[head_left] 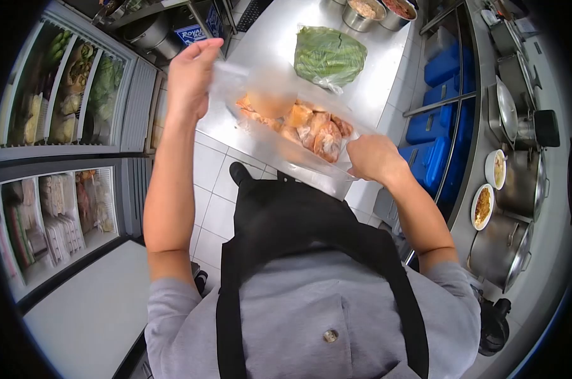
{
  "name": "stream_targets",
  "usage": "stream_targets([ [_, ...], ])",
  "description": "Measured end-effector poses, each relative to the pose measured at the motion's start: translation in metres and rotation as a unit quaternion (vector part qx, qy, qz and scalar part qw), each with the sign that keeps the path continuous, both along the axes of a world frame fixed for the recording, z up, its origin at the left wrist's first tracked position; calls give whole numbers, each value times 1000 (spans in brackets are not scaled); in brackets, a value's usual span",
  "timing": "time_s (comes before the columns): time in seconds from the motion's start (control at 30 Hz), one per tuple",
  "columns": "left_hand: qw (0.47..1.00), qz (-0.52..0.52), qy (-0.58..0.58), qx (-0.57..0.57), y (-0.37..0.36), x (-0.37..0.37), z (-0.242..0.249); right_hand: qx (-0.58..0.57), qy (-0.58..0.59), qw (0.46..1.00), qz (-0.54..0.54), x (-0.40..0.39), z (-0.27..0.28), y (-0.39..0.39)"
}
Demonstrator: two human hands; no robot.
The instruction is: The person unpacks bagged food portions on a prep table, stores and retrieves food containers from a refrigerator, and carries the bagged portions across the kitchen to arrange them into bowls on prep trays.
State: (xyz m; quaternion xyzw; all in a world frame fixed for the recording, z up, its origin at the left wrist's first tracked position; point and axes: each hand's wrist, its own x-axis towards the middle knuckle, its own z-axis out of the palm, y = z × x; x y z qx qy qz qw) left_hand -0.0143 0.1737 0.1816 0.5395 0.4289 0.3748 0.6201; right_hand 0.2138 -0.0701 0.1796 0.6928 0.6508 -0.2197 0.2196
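Observation:
A clear plastic container [286, 158] of raw chicken pieces [327, 138] is held tilted in front of my apron, over the near edge of the steel table. My right hand [376, 158] is closed on its right end. At its raised left end, my left hand [192, 72] is closed, the fingers partly turned away, apparently round the rim. A pale orange-beige patch [272, 91] above the chicken is smeared by motion, so I cannot make out its shape. Beyond the container, leafy greens in a clear plastic bag [330, 57] lie on the table.
Metal bowls [364, 14] of food stand at the far end of the steel table [267, 38]. On the left is an open fridge [65, 151] stocked with produce and packets. Blue bins [425, 158], large pots [501, 249] and two white bowls [482, 207] are on the right.

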Motion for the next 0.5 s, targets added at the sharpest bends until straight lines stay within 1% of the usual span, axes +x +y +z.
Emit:
stream_targets([
  [0.03, 1000, -4, 3, -3, -7, 4, 1, -2, 9, 1000, -22, -8, 4, 1],
  [0.07, 961, 66, 97, 252, -17, 13, 3, 2, 15, 999, -45, -12, 6, 5],
  [0.1, 844, 134, 178, 487, -31, 26, 15, 5, 12, 999, -50, -13, -2, 9],
  [0.13, 745, 177, 232, 600, -49, 33, 36, 199, 64, 978, 2, -12, -18, 15],
  [0.17, 767, 91, 163, 614, -64, 37, 37, 385, 111, 915, 56, -13, -28, 19],
  [0.2, 779, 4, 92, 620, -77, 40, 35, 388, 108, 914, 52, -17, -29, 25],
  [0.23, 831, -181, 153, 503, -98, 47, 32, 272, 97, 957, -27, -22, -29, 32],
  [0.27, 837, -357, 208, 360, -111, 53, 23, 153, 86, 979, -107, -24, -29, 35],
  [0.3, 772, -402, 305, 387, -110, 61, -8, 160, 83, 977, -111, -20, -43, 32],
  [0.33, 695, -437, 397, 410, -105, 69, -46, 181, 93, 963, -179, -14, -69, 27],
  [0.37, 691, -432, 397, 423, -100, 74, -69, 205, 103, 942, -244, -8, -87, 27],
  [0.4, 699, -431, 374, 430, -95, 79, -88, 220, 97, 939, -245, -11, -92, 24],
  [0.43, 708, -432, 351, 434, -89, 86, -108, 246, 31, 942, -225, -21, -95, 15],
  [0.47, 704, -429, 349, 446, -80, 96, -135, 263, -4, 940, -217, -18, -101, 16],
  [0.5, 694, -372, 294, 542, -73, 106, -163, 279, -40, 936, -211, -16, -108, 18],
])
